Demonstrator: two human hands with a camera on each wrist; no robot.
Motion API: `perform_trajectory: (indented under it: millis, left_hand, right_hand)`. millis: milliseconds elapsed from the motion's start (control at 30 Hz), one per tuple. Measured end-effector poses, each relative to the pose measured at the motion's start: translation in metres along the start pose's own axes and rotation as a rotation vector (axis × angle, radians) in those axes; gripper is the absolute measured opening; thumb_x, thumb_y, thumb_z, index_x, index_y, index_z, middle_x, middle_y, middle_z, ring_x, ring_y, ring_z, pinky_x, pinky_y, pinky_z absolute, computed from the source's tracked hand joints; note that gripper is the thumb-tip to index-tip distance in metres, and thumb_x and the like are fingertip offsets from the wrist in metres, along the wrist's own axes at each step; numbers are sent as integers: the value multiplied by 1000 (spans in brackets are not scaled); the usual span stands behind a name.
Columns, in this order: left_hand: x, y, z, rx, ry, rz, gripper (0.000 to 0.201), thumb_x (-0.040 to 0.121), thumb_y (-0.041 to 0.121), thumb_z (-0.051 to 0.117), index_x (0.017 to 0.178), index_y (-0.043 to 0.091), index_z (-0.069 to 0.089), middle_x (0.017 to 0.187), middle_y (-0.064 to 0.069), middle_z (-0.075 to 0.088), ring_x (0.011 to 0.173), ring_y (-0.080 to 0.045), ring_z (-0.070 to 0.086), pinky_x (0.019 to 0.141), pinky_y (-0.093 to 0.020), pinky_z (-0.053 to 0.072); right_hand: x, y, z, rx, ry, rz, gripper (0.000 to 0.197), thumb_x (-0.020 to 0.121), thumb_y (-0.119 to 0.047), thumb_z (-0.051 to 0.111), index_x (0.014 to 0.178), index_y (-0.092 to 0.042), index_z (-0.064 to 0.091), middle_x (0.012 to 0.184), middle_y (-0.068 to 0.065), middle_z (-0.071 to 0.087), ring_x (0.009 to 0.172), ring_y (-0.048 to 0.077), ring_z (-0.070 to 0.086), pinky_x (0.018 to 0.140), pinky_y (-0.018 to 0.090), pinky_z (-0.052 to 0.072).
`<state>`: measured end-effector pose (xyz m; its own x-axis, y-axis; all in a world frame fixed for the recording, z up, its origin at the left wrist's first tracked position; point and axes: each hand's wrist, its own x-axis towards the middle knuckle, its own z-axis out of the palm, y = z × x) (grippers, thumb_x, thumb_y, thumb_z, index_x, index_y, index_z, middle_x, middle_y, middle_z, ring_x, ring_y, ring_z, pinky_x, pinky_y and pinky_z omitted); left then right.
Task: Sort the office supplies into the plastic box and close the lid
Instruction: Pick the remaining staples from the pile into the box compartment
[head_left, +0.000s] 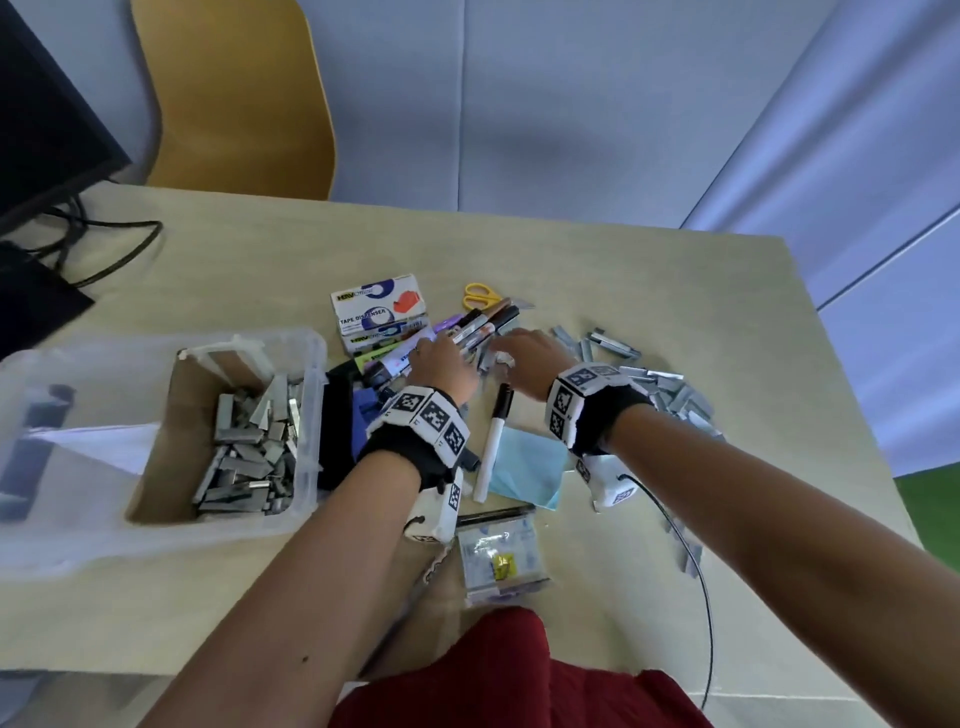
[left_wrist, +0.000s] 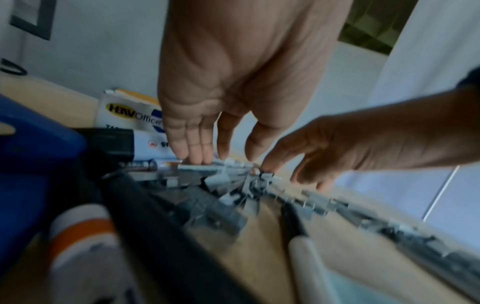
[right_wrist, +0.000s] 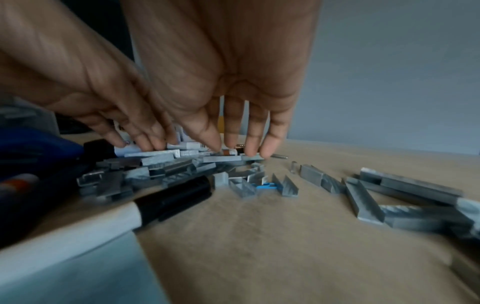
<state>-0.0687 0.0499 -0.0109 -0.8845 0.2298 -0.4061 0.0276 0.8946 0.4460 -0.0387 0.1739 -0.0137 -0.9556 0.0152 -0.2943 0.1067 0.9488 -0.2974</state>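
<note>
Grey staple strips (head_left: 670, 395) lie scattered on the table's right half, with a denser heap (right_wrist: 161, 164) between my hands. My left hand (head_left: 447, 358) and right hand (head_left: 519, 345) hover side by side over that heap. In the left wrist view the left hand (left_wrist: 207, 156) points straight fingers down onto the strips. The right hand (right_wrist: 233, 148) does the same, its fingertips (right_wrist: 253, 150) resting on the staples and gripping nothing. The clear plastic box (head_left: 306, 415) stands at left with many staples (head_left: 249, 447) inside; its lid (head_left: 47, 415) lies beside it.
Markers (head_left: 483, 322), yellow scissors (head_left: 480, 296) and a tape dispenser carton (head_left: 379, 306) lie just beyond my hands. Near me are a white marker with a black cap (head_left: 496, 441), blue paper (head_left: 530, 467) and a plastic bag (head_left: 498, 561). A monitor (head_left: 41, 130) stands at far left.
</note>
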Motion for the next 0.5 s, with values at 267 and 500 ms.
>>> perform_trajectory:
  millis: [267, 500]
  left_hand:
    - [12, -7, 25, 204, 66, 16, 56, 90, 24, 59, 135, 5, 33, 139, -19, 33, 127, -36, 38, 94, -44, 41]
    - [21, -10, 25, 131, 27, 28, 56, 88, 19, 61, 133, 0, 33, 139, -21, 32, 128, -34, 37, 101, -40, 37]
  right_hand:
    - [20, 7, 1, -171, -36, -147, 40, 83, 1, 46, 121, -14, 50, 125, 5, 56, 121, 26, 42, 83, 34, 39]
    - [21, 12, 11, -231, 21, -168, 32, 85, -8, 52, 116, -12, 46, 122, 4, 56, 120, 27, 38, 91, 39, 33]
